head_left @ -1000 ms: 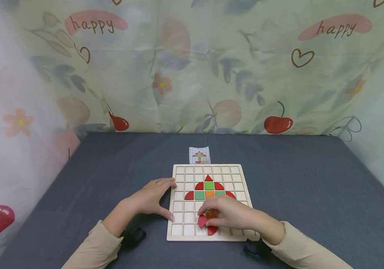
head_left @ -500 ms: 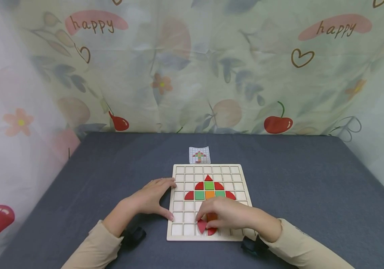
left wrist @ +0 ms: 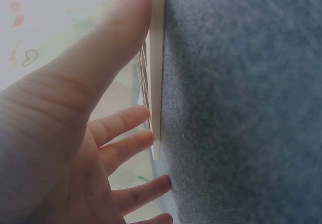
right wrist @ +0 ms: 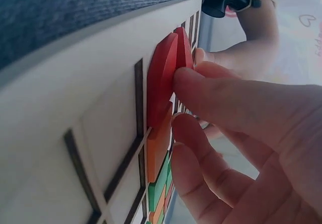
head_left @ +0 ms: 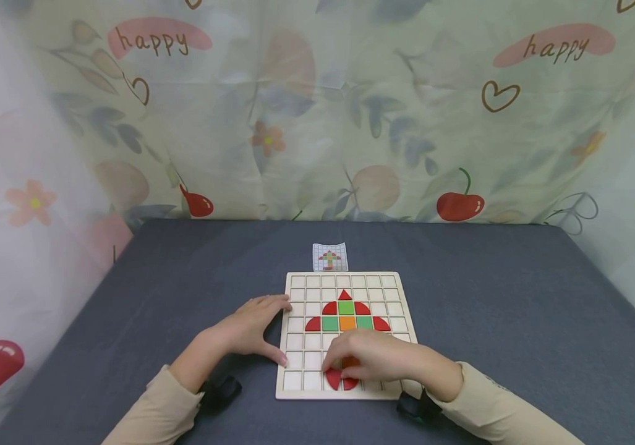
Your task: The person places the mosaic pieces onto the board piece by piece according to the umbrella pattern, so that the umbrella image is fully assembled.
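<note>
A pale wooden grid board (head_left: 297, 394) lies on the table. My left hand (head_left: 247, 324) rests at its left side, thumb and fingertips spread along the edge, fingers fairly straight. Over the lower middle squares, my right hand (head_left: 375, 355) pinches a red quarter-circle block (head_left: 332, 379) between thumb and fingers. That block is at the bottom row, left of another red quarter-circle block (head_left: 350, 384). In the right wrist view, the thumb overlaps both red blocks, beside an orange square block (right wrist: 159, 146). Part of the middle column is hidden beneath the right hand.
Higher on the board sit a red triangle block (head_left: 344, 295), several red quarter circles, green squares (head_left: 330, 323) and an orange square (head_left: 347, 323). A small printed pattern card (head_left: 329, 254) lies behind the board. The dark tablecloth (head_left: 490, 309) surrounds it; a patterned curtain (head_left: 317, 154) hangs behind.
The right hand has moved slightly left and lowered the red quarter-circle block, turning it from a tilted pose into the bottom-row square. The left hand has stayed still.
</note>
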Available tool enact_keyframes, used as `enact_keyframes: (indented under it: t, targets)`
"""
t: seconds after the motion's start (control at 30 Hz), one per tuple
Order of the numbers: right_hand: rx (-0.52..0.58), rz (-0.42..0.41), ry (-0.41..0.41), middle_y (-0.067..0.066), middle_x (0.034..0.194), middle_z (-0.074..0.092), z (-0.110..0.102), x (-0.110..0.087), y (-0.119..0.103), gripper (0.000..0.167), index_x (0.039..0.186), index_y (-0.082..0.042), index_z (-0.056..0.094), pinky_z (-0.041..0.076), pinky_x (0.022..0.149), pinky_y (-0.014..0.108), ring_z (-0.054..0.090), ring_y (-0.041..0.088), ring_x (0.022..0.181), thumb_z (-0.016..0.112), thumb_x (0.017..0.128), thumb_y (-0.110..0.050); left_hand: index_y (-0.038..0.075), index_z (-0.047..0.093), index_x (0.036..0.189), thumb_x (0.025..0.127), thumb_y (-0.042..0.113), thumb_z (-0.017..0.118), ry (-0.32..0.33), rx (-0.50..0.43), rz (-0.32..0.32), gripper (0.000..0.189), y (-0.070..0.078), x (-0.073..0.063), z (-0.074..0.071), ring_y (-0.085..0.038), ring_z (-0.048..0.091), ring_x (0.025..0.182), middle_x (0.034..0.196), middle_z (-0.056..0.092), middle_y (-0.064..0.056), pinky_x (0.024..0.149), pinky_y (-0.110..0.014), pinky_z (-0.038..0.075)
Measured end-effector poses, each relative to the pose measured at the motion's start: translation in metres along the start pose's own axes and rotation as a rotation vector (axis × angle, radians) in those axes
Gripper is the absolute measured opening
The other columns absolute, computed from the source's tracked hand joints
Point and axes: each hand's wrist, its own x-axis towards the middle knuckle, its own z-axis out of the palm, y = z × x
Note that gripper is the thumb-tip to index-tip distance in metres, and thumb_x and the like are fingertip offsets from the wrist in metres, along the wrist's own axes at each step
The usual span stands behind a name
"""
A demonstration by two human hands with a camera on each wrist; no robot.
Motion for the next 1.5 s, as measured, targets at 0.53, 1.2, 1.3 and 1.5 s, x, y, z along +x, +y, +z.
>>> enact_keyframes:
  t: [0.53, 1.2, 1.3, 1.5]
  targets:
    - [0.066, 0.075, 0.007, -0.007, 0.094, 0.066, 0.0030, -0.0004, -0.0027, 0.023, 0.105, -0.016, 0.069, 0.047, 0.075, 0.013, 0.054, 0.000, 0.082, 0.070, 0.084, -0.025, 0.011, 0.044, 0.132, 0.062, 0.054, 0.080, 0.006, 0.003, -0.012, 0.090, 0.0014, 0.0006, -0.0001, -0.032, 0.032, 0.137, 0.148, 0.036, -0.011, 0.112, -0.052, 0.026]
    - [0.042, 0.105, -0.026, -0.008, 0.090, 0.064, 0.0032, 0.0006, -0.0035, 0.023, 0.105, -0.018, 0.071, 0.043, 0.070, 0.010, 0.050, -0.001, 0.078, 0.072, 0.082, -0.022, 0.010, 0.044, 0.132, 0.062, 0.053, 0.080, 0.007, 0.000, 0.002, 0.089, 0.0006, 0.0003, -0.0002, -0.032, 0.032, 0.137, 0.148, 0.036, -0.012, 0.112, -0.052, 0.026]
    - [0.038, 0.107, -0.034, -0.008, 0.090, 0.063, 0.0027, 0.0003, -0.0036, 0.023, 0.105, -0.018, 0.071, 0.042, 0.069, 0.009, 0.049, -0.001, 0.078, 0.072, 0.082, -0.022, 0.010, 0.044, 0.132, 0.063, 0.054, 0.080, 0.008, 0.002, 0.005, 0.089, 0.0002, 0.0003, -0.0002, -0.032, 0.033, 0.136, 0.148, 0.036, -0.012, 0.111, -0.052, 0.027]
    - [0.078, 0.124, -0.031, -0.007, 0.095, 0.064, -0.0015, -0.0023, -0.0027, 0.025, 0.108, -0.017, 0.070, 0.046, 0.074, 0.012, 0.052, -0.001, 0.082, 0.070, 0.083, -0.022, 0.011, 0.044, 0.132, 0.063, 0.053, 0.080, 0.005, 0.004, 0.010, 0.089, -0.0005, 0.0001, 0.0000, -0.033, 0.032, 0.137, 0.148, 0.036, -0.012, 0.111, -0.052, 0.027]
